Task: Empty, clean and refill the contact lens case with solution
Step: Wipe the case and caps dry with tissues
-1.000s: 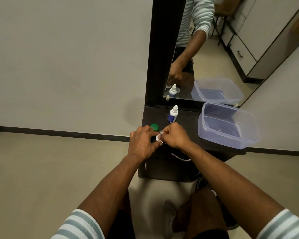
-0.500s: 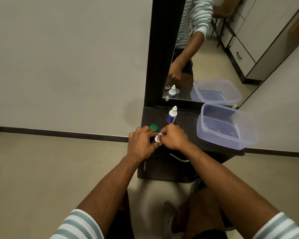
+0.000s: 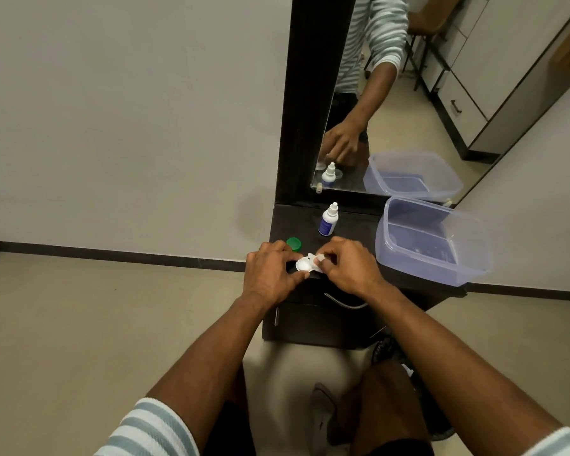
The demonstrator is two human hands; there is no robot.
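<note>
Contact lens case (image 3: 305,264) sat between both hands above the dark table (image 3: 356,229) edge, long axis left-right; left hand (image 3: 272,269) pinched one end, right hand (image 3: 349,263) gripped the other, solution bottle (image 3: 328,220) just beyond.

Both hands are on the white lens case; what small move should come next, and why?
Probably unscrew the other cap with the right hand while the left hand steadies the lens case. One green cap already lies on the cabinet top, and the right fingers pinch the case's right end.
</note>
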